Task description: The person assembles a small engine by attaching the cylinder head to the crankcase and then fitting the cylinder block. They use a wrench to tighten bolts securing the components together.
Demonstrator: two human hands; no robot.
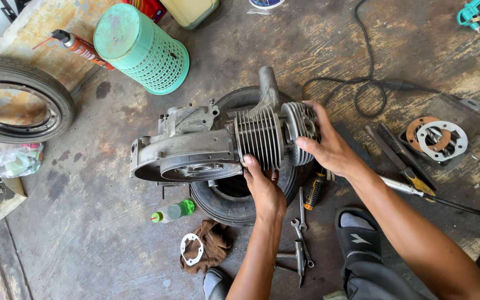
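Note:
A grey metal scooter engine rests on a small black tyre on the floor. Its finned cylinder points right, with a finned cylinder head at its end. My left hand grips the lower edge of the finned cylinder. My right hand wraps around the cylinder head, a small gap showing between head and cylinder.
Wrenches and a screwdriver lie by my feet. A brown rag with a gasket, a green bottle, a green basket, a large tyre, a spray can, files, gaskets and a black cable surround the engine.

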